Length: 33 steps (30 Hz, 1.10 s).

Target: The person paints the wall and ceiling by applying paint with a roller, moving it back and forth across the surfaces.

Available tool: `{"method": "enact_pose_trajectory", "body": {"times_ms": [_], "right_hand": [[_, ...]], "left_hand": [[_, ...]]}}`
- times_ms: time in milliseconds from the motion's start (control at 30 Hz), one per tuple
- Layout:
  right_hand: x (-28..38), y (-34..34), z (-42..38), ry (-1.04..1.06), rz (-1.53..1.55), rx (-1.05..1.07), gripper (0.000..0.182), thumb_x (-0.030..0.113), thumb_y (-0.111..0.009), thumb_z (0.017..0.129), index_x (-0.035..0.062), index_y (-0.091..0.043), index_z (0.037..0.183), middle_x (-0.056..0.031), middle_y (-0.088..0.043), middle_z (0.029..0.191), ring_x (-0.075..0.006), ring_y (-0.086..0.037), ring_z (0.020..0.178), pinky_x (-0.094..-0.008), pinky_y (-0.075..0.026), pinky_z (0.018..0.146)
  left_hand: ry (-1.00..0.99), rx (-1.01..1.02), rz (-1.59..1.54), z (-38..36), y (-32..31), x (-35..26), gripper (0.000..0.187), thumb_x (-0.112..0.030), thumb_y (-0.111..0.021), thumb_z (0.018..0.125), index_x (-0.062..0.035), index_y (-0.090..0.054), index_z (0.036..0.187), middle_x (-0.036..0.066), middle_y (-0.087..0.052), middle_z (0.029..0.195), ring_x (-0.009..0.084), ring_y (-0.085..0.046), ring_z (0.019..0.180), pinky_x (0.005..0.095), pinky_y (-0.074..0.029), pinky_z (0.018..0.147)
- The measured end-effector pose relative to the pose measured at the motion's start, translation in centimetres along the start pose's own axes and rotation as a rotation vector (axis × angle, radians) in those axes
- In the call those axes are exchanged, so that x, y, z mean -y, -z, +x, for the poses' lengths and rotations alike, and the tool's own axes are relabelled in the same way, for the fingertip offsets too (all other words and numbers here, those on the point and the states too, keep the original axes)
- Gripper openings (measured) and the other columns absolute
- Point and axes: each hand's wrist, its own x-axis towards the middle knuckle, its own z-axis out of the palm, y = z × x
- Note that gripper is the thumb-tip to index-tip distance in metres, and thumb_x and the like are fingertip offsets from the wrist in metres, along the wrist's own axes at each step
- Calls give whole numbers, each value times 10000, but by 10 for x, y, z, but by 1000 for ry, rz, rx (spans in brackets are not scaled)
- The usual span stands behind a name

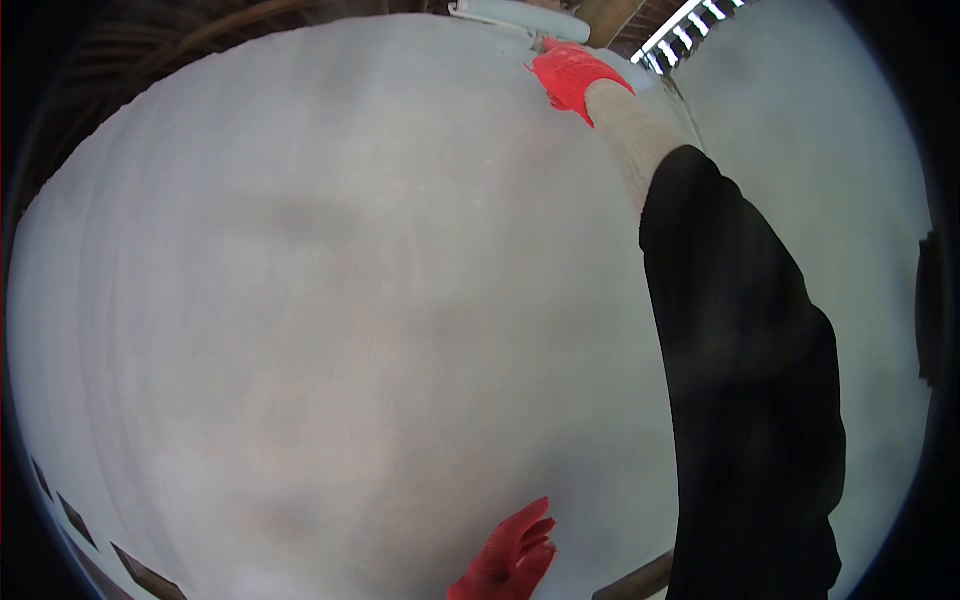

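Pale, lightly mottled walling filled most of the view, with dark roof timbers above it from 10 to 12 o'clock and a bright slatted opening between 1 and 2 o'clock. Just past 12 o'clock, a light blue-grey roller was found lying along the wall's upper edge, close beneath the timbers; whether its sleeve bore on the surface could not be confirmed. At 1 o'clock, the right hand, gloved in red, was closed at the roller's handle end, the handle itself being largely hidden by the fingers; its black-sleeved arm ran down toward 5 o'clock. At 6 o'clock, the left hand, also gloved in red, was partly in frame, holding nothing visible, its fingers loosely parted and curved near the wall. The stage observed was judged to be overhead roller work at full reach along the top margin. Any shift of the roller from that position would, in judgement, have called for a steady wrist, even pressure and clearance from the adjacent timber. No brand, label or legible writing was noted on the roller, gloves, sleeve or walling
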Motion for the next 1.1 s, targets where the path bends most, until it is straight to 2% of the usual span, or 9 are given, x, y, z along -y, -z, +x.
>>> {"method": "enact_pose_trajectory", "body": {"times_ms": [200, 267, 333, 500, 667, 867, 967, 1000, 1100], "right_hand": [[0, 16, -141, -145, 806, -117, 352, 298, -528, 878, 26, -518, 1102, -41, -567, 681, -119, -512, 545, -256, -462, 620], [4, 38, -204, -319, 861, -63, 224, 214, -404, 933, 70, -495, 1078, -18, -502, 726, -123, -488, 615, -264, -446, 574], [-14, 33, -262, -245, 898, -60, 262, 279, -520, 885, 33, -523, 973, -2, -505, 623, -93, -458, 494, -243, -435, 536], [-20, 69, -489, -572, 769, 13, 479, 140, -436, 916, -5, -322, 1358, 6, -475, 650, -53, -425, 504, -200, -365, 450], [9, 113, -731, -937, 667, 284, 442, 137, -477, 899, -27, -374, 1295, -10, -529, 698, -76, -474, 550, -250, -417, 493], [88, 223, -877, -1187, 440, 720, 471, 13, -573, 786, -30, -432, 1233, -136, -595, 740, -203, -608, 640, -321, -490, 591], [105, 241, -894, -1255, 377, 869, 485, 59, -635, 773, 10, -463, 1223, -212, -633, 831, -279, -654, 738, -353, -498, 638], [106, 243, -917, -1277, 393, 869, 483, 54, -622, 774, 26, -463, 1229, -216, -633, 819, -296, -663, 771, -358, -503, 650], [107, 243, -940, -1400, 438, 973, 469, 67, -591, 783, 50, -466, 1235, -193, -647, 842, -285, -671, 779, -352, -516, 663]], "left_hand": [[196, 43, -94, -36, 2, 24, 481, -46, -491, 921, -31, -313, 1367, 106, -404, 1354, 216, -418, 1246, 320, -352, 1029], [207, 91, -59, -55, -4, 41, 460, -49, -482, 928, -26, -329, 1362, 96, -426, 1335, 196, -431, 1224, 308, -362, 1007], [225, 146, -35, -69, -13, 59, 440, -52, -473, 936, -20, -345, 1356, 87, -448, 1316, 177, -445, 1203, 296, -372, 984], [429, 367, -225, -98, -41, 107, 424, -61, -452, 942, -34, -329, 1347, 95, -411, 1341, 204, -426, 1236, 320, -372, 1008], [610, 502, -295, -128, -71, 152, 457, -91, -494, 931, -52, -319, 1352, 111, -396, 1360, 211, -435, 1225, 304, -384, 992], [840, 547, -223, -224, -121, 204, 502, -161, -533, 928, -27, -302, 1352, 145, -456, 1309, 200, -472, 1184, 300, -403, 973], [499, 593, -63, -306, -137, 303, 489, -265, -548, 920, -47, -384, 1326, 110, -499, 1259, 162, -494, 1135, 284, -422, 938], [915, 586, -276, -301, -136, 290, 519, -354, -509, 931, -63, -378, 1340, 87, -500, 1252, 164, -501, 1116, 294, -430, 921], [1314, 475, -395, -288, -142, 274, 543, -384, -457, 950, -62, -329, 1368, 86, -487, 1275, 177, -500, 1121, 310, -427, 921]]}}
